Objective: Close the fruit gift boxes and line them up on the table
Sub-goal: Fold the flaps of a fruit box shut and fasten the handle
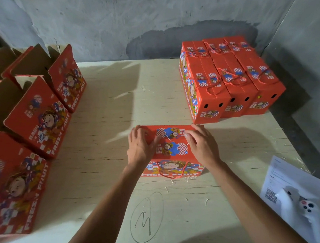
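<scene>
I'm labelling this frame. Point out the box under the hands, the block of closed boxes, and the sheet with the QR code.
box under the hands (173,149): head view, printed top panel between the hands.
block of closed boxes (228,73): head view, top of the middle box.
sheet with the QR code (282,177): head view, printed upper part.

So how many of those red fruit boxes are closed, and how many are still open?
Closed boxes in the far-right block: 6
Closed box under the left hand and right hand: 1
Open boxes on the left, fronts showing: 3
Total: 10
</scene>
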Demonstrator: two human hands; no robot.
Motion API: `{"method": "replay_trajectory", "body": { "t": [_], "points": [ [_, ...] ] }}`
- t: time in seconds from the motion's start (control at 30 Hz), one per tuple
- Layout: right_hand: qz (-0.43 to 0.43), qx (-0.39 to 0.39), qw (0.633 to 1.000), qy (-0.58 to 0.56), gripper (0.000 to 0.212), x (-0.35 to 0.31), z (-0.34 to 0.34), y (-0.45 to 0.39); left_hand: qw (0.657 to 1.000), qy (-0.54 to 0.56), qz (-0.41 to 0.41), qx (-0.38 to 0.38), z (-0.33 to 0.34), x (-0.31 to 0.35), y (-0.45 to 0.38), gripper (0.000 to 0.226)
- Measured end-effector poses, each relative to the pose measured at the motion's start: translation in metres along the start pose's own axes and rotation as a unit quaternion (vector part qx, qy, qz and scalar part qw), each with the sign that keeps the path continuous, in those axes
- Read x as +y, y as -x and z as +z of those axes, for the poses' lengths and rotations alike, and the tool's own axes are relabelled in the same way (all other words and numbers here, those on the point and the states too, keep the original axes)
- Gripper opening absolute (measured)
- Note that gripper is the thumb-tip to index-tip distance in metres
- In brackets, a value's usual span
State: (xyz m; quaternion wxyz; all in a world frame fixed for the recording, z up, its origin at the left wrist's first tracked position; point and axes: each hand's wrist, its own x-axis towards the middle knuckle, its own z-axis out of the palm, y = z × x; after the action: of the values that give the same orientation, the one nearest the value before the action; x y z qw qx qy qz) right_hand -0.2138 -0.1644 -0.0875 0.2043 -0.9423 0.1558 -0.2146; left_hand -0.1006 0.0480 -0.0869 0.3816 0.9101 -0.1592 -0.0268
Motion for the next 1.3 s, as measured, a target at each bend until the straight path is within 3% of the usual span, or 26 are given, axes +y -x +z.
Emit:
{"method": "replay_trajectory", "body": {
  "t": [0.1,0.17,0.23,0.3,0.4,0.5,0.7,0.97,1.17,1.3],
  "points": [
    [0.101,-0.033,0.994,-0.02,0.049,-0.005,-0.003,0.002,0.982,0.088,-0.166,-0.027,-0.006,-0.001,-0.001,0.108],
    [0.197,-0.032,0.976,-0.081,0.074,-0.007,-0.003,0.006,0.976,0.094,-0.189,-0.053,-0.008,-0.003,-0.001,0.106],
    [0.322,-0.029,0.931,-0.172,0.094,-0.01,-0.005,0.007,0.979,0.086,-0.182,-0.036,-0.006,-0.003,-0.001,0.091],
    [0.375,-0.033,0.902,-0.214,0.089,-0.008,-0.003,0.006,0.978,0.086,-0.188,-0.017,-0.003,-0.004,-0.001,0.085],
    [0.364,-0.022,0.913,-0.181,0.069,-0.006,0.002,0.006,0.973,0.084,-0.216,0.002,0.0,-0.003,-0.002,0.081],
    [0.347,-0.013,0.931,-0.111,0.073,-0.01,0.006,0.005,0.968,0.086,-0.235,0.014,0.001,-0.006,-0.004,0.082],
    [0.341,-0.012,0.936,-0.087,0.069,-0.007,0.006,0.008,0.967,0.098,-0.235,0.006,0.001,-0.007,-0.002,0.087],
    [0.3,-0.083,0.947,-0.079,0.062,-0.003,-0.003,0.013,0.979,0.059,-0.19,-0.041,-0.009,-0.002,0.002,0.116],
    [0.303,-0.077,0.947,-0.078,0.064,-0.005,-0.003,0.011,0.982,0.038,-0.181,-0.035,-0.011,0.004,0.003,0.098],
    [0.303,-0.063,0.946,-0.098,0.065,-0.007,-0.003,0.011,0.982,0.032,-0.185,-0.023,-0.009,0.004,0.004,0.099]
  ]
}}
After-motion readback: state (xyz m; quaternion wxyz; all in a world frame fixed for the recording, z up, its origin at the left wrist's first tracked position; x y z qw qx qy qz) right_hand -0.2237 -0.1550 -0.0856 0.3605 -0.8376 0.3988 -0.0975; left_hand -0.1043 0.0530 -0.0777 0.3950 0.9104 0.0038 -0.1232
